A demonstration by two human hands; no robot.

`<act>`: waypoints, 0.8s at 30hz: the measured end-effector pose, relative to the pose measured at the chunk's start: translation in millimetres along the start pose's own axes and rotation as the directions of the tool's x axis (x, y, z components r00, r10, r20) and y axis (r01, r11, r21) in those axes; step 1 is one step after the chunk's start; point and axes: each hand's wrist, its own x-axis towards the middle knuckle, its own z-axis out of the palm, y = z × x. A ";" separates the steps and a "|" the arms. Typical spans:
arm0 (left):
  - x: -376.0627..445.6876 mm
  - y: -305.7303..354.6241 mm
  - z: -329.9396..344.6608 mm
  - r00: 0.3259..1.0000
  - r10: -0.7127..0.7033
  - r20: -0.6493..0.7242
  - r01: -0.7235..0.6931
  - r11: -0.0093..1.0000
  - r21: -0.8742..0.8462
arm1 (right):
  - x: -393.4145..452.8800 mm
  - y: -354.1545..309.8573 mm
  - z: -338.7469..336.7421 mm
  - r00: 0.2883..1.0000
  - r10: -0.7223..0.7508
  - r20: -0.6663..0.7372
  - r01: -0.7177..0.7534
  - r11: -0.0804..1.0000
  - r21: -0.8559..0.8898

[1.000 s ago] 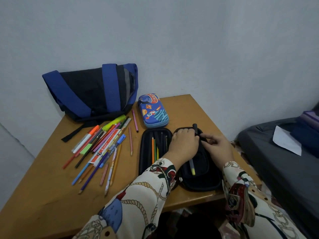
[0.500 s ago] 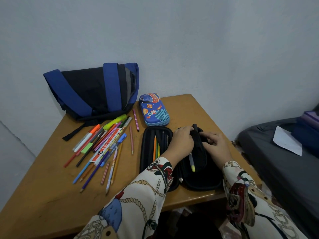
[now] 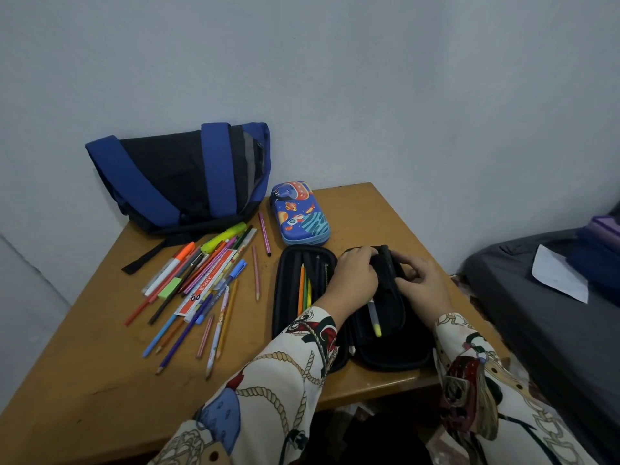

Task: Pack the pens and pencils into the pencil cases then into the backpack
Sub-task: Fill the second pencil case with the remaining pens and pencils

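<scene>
Open black pencil case (image 3: 396, 354) under both hands, near the desk's (image 3: 84, 380) front edge, with coloured pencils (image 3: 303, 290) in the half beside the left wrist. Left hand (image 3: 355, 280), fingers curled, and right hand (image 3: 421, 283), pinching, together hold the case's inner flap (image 3: 385, 273), through which a yellow-tipped pen (image 3: 374, 317) is slotted. Step in hand, by judgement: seating pens in the first case. The next move calls for fetching from the loose pens and pencils (image 3: 201, 290) left of the left hand. Beyond the hands stand the closed blue pencil case (image 3: 298, 213) and the backpack (image 3: 181, 176).
</scene>
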 end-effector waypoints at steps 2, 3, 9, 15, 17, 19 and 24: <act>1.7 -1.5 -0.2 1.000 0.008 -0.005 -0.007 1.000 0.025 | -0.1 -1.1 -0.2 1.000 0.019 0.001 -0.019 1.000 -0.002; 2.3 -2.2 -0.1 1.000 0.015 -0.005 -0.015 0.999 0.042 | 0.0 -1.1 -0.2 1.000 0.030 0.001 -0.030 1.000 0.002; 0.6 -4.4 4.9 0.995 0.094 0.025 -0.097 0.962 0.257 | 0.4 6.3 -1.4 0.998 0.064 -0.026 -0.062 0.996 0.059; 0.2 -6.5 7.2 0.993 0.122 0.002 -0.118 0.954 0.276 | -2.4 -1.0 0.9 0.999 0.028 -0.027 -0.027 0.999 0.026; -1.1 -6.5 7.6 0.992 0.124 -0.026 -0.113 0.961 0.253 | -1.6 0.0 1.8 1.000 -0.003 -0.015 0.003 1.000 0.011; -3.1 -4.6 5.7 0.988 0.141 -0.057 -0.128 0.974 0.185 | -0.9 1.5 1.5 1.000 -0.019 -0.010 0.018 1.000 -0.016; -7.4 -2.8 -14.4 0.964 0.070 -0.255 -0.073 0.997 -0.003 | 0.0 1.8 1.1 1.000 -0.005 -0.027 0.003 0.999 -0.043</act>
